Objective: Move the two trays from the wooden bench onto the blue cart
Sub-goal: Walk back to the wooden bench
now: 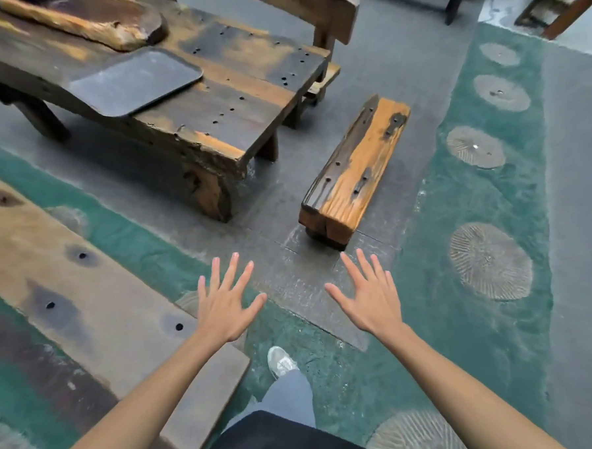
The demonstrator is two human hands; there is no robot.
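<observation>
head view, start of the carry. both hands hang empty over the floor, left hand (223,308) and right hand (370,302) palm down with fingers (233,268) spread wide, holding nothing. one dark tray (136,81) lies flat on the wooden table (247,100), well beyond the left fingertips and up to their left, its near corner jutting past the table edge. whether a second tray sits under it cannot be told. the blue cart is not in view. judged from this, no tray is moved yet; reach, lift and carry all remain. a short wooden block (357,173) stands on the floor just ahead of the right fingertips, and a long plank (67,270) runs left of the left hand; both narrow the walkway.
</observation>
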